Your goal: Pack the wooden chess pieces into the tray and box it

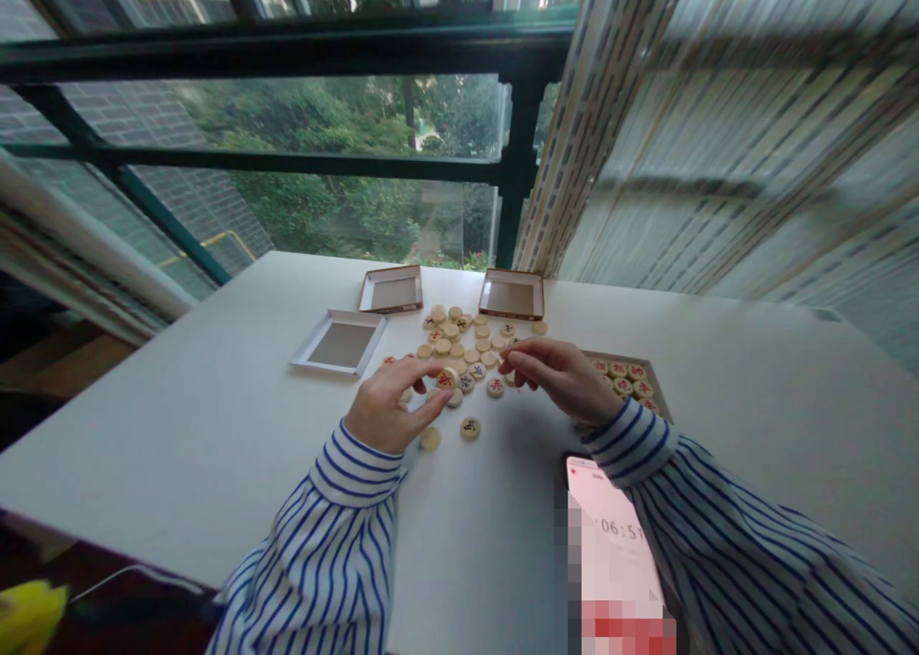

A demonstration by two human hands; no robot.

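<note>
Between the thumb and forefinger of my left hand [392, 401] is a round wooden Chinese chess piece [446, 378] with a red character. My right hand [558, 372] hovers at the right side of the loose pieces, its fingers curled together; whatever they may hold is hidden. A jumble of pale chess pieces [458, 350] lies between and beyond the hands, some face up with red or black characters, others blank side up. Closer to me rest a piece with a black character [470, 428] and a blank one [430, 438].
Behind my right wrist, a shallow box [661, 392] holds rows of red-character pieces. Three open box parts stand farther back: a white tray [302, 356], a brown-edged one [421, 303] and another [511, 316]. A phone [610, 502] showing a timer lies under my right forearm.
</note>
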